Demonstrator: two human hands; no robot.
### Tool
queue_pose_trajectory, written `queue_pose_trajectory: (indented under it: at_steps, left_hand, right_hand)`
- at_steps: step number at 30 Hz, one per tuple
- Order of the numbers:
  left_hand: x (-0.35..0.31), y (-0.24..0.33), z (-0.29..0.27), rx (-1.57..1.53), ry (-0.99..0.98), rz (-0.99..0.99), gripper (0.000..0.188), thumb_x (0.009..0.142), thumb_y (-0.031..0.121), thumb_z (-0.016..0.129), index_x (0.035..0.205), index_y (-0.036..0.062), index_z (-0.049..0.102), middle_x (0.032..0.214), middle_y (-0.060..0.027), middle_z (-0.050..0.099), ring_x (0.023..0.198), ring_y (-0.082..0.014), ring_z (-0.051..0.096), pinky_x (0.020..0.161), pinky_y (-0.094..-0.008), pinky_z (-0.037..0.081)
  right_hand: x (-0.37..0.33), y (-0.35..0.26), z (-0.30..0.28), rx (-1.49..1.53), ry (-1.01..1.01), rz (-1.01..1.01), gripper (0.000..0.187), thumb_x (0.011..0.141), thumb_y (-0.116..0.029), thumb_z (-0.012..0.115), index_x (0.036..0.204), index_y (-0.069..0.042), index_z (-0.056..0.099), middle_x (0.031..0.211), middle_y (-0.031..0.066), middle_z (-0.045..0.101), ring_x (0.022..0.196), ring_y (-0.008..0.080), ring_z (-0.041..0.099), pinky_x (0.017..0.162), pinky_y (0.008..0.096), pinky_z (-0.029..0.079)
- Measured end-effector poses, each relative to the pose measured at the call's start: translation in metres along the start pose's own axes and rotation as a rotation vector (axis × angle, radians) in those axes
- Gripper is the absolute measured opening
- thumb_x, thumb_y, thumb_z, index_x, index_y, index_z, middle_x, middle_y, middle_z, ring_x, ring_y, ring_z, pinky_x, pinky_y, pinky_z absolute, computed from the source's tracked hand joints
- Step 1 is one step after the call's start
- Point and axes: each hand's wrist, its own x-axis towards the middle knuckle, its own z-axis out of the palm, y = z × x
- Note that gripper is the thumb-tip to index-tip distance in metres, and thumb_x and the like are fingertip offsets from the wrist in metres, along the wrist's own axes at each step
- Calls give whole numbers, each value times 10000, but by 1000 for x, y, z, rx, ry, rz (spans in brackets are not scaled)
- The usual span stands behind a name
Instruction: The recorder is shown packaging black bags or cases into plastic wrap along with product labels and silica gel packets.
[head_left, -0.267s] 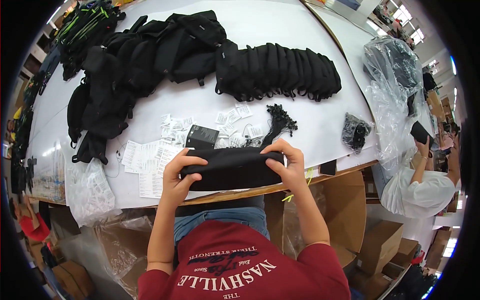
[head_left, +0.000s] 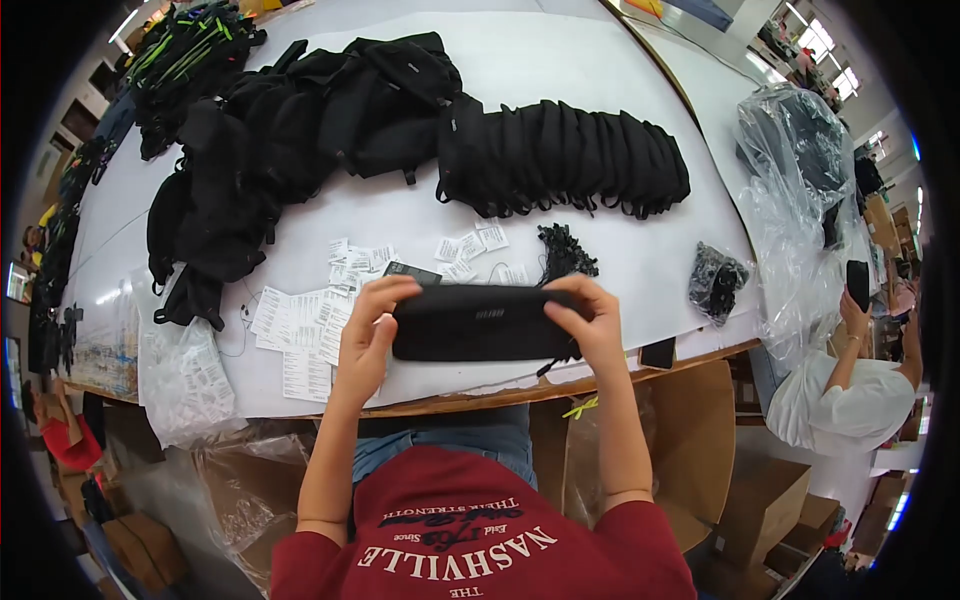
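Note:
A black fabric pouch [head_left: 470,335] is stretched level above the table's front edge. My left hand [head_left: 372,325] grips its left end, thumb against the near side and fingers over the top. My right hand [head_left: 592,318] pinches the right end the same way. The side facing me carries a small light printed mark near its upper edge, and a short black cord pokes out below the right end. Behind the pouch lie a bunch of black cords [head_left: 566,250], small white tags [head_left: 470,245] and a partly hidden dark card [head_left: 412,272].
Similar black pouches [head_left: 570,155] stand packed in a row beyond, beside heaped black bags [head_left: 230,190]. Printed label sheets [head_left: 295,325] and a plastic bag of tags [head_left: 185,385] lie left. A bagged black bundle [head_left: 718,280] sits right. Far right, a person in white [head_left: 860,400] holds something black.
The pouch has been turned, so its printed mark now faces me and a cord shows at the lower right. My left hand has shifted up and right.

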Motion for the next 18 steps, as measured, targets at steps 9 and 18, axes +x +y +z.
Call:
queue_pose_trajectory:
  at_steps: [9, 18]
  left_hand:
    - [-40, -13, -40, -2, 355, -223, 228, 981, 155, 468, 1107, 10, 589, 1112, -101, 618, 824, -126, 613, 727, -256, 493]
    - [103, -33, 4, 391, 44, -39, 278, 838, 154, 640, 1100, 70, 603, 1076, -122, 612, 925, -238, 611, 799, -333, 485]
  right_hand:
    - [138, 5, 30, 108, 523, -289, 334, 863, -164, 691, 1132, -36, 541, 810, 67, 619, 593, 105, 618, 518, 208, 445]
    - [196, 55, 38, -247, 676, -194, 420, 795, -205, 731, 1135, -60, 530, 714, 88, 618, 576, 190, 644, 565, 316, 485]
